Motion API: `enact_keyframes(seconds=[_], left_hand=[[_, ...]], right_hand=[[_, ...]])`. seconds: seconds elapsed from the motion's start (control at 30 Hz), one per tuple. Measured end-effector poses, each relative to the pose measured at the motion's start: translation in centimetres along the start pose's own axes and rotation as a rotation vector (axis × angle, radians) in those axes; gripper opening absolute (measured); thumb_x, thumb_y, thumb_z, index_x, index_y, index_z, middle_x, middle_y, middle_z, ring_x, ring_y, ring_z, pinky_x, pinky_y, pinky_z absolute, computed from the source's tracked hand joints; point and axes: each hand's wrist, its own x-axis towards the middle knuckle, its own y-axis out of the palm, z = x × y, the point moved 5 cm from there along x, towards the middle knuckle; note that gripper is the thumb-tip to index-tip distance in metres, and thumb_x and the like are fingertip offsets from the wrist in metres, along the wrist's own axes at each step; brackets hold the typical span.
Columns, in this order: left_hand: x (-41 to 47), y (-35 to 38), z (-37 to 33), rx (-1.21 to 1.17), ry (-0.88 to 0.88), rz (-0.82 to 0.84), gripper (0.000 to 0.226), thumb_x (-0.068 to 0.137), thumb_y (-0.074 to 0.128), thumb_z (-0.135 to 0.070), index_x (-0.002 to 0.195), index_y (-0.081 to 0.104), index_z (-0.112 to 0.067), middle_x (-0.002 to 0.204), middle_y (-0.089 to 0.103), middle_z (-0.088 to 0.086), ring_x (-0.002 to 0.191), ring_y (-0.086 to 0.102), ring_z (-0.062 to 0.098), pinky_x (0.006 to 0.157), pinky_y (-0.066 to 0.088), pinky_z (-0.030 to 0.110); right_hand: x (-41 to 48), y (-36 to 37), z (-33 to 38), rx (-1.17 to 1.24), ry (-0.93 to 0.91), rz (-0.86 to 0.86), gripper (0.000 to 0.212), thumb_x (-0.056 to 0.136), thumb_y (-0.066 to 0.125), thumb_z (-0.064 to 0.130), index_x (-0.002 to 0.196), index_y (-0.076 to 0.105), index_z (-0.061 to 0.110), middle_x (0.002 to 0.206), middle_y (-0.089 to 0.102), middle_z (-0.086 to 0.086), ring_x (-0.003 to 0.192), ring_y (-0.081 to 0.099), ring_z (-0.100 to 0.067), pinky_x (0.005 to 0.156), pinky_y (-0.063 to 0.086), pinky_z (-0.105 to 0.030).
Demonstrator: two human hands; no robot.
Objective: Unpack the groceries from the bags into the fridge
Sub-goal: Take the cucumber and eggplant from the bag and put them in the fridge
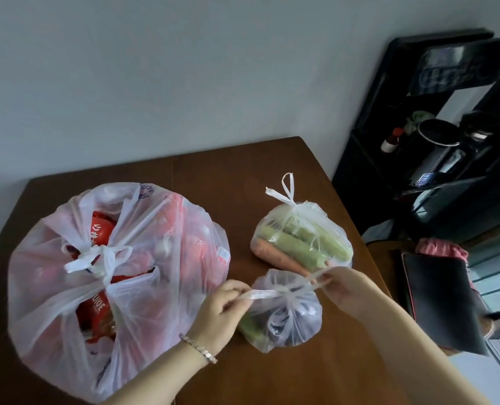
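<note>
Plastic handles (262,293) of the small knotted bag (289,323), lower centre, are pinched taut: left hand (221,309) in a narrow grip on one strip, right hand (346,287) on the other. Just above sits a tied vegetable bag (301,241); a large tied bag (111,287) fills the left. Bare brown counter (272,381) shows below; its edge runs at right.

Soft, cool, even light, moderately bright; the wall (155,68) reads flat grey; shadows on the table (257,171) are faint and diffuse; mild sheen on the large bag (161,247); wide-angle bending tilts the black shelf (389,159) at the right, smeared by blur; the left hand (222,311), right hand (344,285) and the small bag (289,320) they pinch look slightly soft.
</note>
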Motion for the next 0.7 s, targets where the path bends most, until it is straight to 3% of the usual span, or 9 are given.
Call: enact_keyframes(seconds=[0.07,0.1,0.17,0.23,0.3,0.4,0.5,0.6,0.7], left_hand=[[-0.4,0.1,0.7,-0.100,-0.069,-0.006,0.035,0.077,0.052,-0.047,0.068,0.065,-0.016,0.064,0.059,-0.016,0.066,0.055,-0.005,0.082,0.044,0.016],[-0.4,0.3,0.9,-0.123,-0.106,0.013,0.039,0.080,0.049,-0.043,0.060,0.059,-0.011,0.056,0.054,-0.014,0.063,0.052,-0.003,0.087,0.044,0.024],[-0.5,0.8,1.0,-0.098,-0.179,0.068,0.035,0.087,0.045,-0.023,0.055,0.054,-0.011,0.064,0.055,-0.010,0.078,0.055,0.007,0.092,0.043,0.034],[-0.5,1.7,0.0,-0.021,-0.047,0.180,0.039,0.087,0.036,-0.031,0.065,0.063,-0.013,0.096,0.059,-0.005,0.103,0.052,0.006,0.097,0.040,0.023],[-0.8,2.9,-1.3,0.158,0.136,0.287,0.053,0.081,0.026,-0.051,0.085,0.068,-0.017,0.114,0.055,-0.007,0.116,0.042,0.000,0.102,0.032,0.019],[-0.6,4.2,-1.4,0.563,0.336,0.318,0.043,0.082,0.036,-0.046,0.116,0.054,-0.027,0.115,0.053,-0.007,0.114,0.044,0.009,0.103,0.036,0.026],[0.2,3.2,-0.9,0.453,0.241,0.150,0.019,0.086,0.058,-0.026,0.098,0.043,-0.026,0.088,0.055,-0.006,0.086,0.060,0.016,0.072,0.051,0.028],[0.7,2.3,0.3,0.298,0.146,0.083,0.030,0.084,0.065,-0.017,0.083,0.038,-0.031,0.073,0.056,-0.005,0.072,0.062,0.017,0.064,0.052,0.032],[-0.4,2.2,-0.2,0.402,0.450,0.153,0.023,0.082,0.059,-0.012,0.094,0.053,-0.031,0.078,0.050,-0.017,0.070,0.056,0.005,0.065,0.047,0.012]], right_hand=[[-0.9,0.4,-1.8,-0.122,0.082,0.153,0.019,0.082,0.058,0.007,0.100,0.055,0.002,0.089,0.059,-0.013,0.072,0.061,-0.020,0.062,0.056,-0.028],[-1.1,0.3,-2.3,-0.370,-0.062,0.159,0.035,0.072,0.067,0.020,0.103,0.057,0.007,0.099,0.060,-0.008,0.084,0.061,-0.019,0.074,0.054,-0.028],[-2.6,1.5,-3.1,-1.108,-0.641,0.243,0.047,0.062,0.065,0.039,0.105,0.063,0.019,0.107,0.058,0.007,0.100,0.055,-0.012,0.093,0.040,-0.022],[-3.8,3.4,-5.4,-1.504,-0.969,0.207,0.027,0.074,0.058,0.032,0.096,0.069,0.021,0.090,0.057,0.015,0.088,0.055,-0.007,0.084,0.041,-0.017],[-4.7,4.6,-6.2,-1.533,-1.025,0.098,0.016,0.078,0.064,0.023,0.093,0.068,0.021,0.082,0.059,0.010,0.078,0.053,-0.003,0.068,0.040,-0.017],[-4.9,5.0,-6.2,-1.463,-0.873,0.095,0.027,0.084,0.061,0.019,0.111,0.064,0.020,0.103,0.064,0.002,0.098,0.059,-0.013,0.081,0.042,-0.019],[-5.6,4.7,-5.1,-1.457,-0.858,0.098,0.021,0.090,0.054,0.020,0.106,0.066,0.016,0.104,0.062,0.001,0.095,0.058,-0.015,0.072,0.040,-0.021],[-6.0,4.0,-4.5,-1.467,-0.829,0.125,0.016,0.086,0.055,0.015,0.098,0.066,0.014,0.100,0.062,0.001,0.089,0.058,-0.019,0.072,0.047,-0.031],[-6.0,2.9,-3.6,-1.379,-0.794,0.030,0.017,0.080,0.060,0.007,0.094,0.067,0.013,0.093,0.062,0.005,0.085,0.058,-0.014,0.073,0.047,-0.023]])
